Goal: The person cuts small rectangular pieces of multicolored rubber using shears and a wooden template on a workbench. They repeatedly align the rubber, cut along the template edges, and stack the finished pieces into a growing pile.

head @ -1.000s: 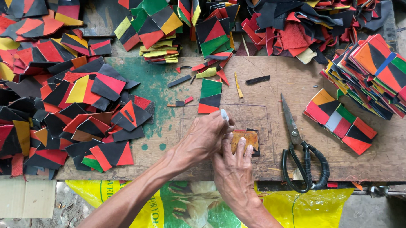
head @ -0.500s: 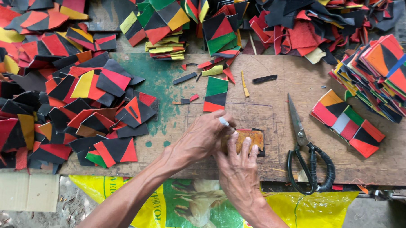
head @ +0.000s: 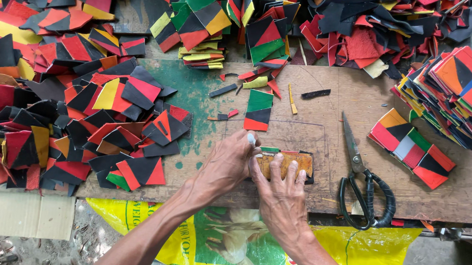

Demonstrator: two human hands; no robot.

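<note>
Head view, right hand (head: 283,194) flat, fingers pressing brown template (head: 287,163) on wooden board (head: 325,135), left hand (head: 227,166) gripping white marker (head: 251,140) at its edge, scissors (head: 362,181) nearby.

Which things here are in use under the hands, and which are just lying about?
In use: brown template, pressed down by right hand; white marker in left hand; patchwork piece beneath.

Lying about: scissors, green-black-red piece, pile of pieces, scraps.
</note>
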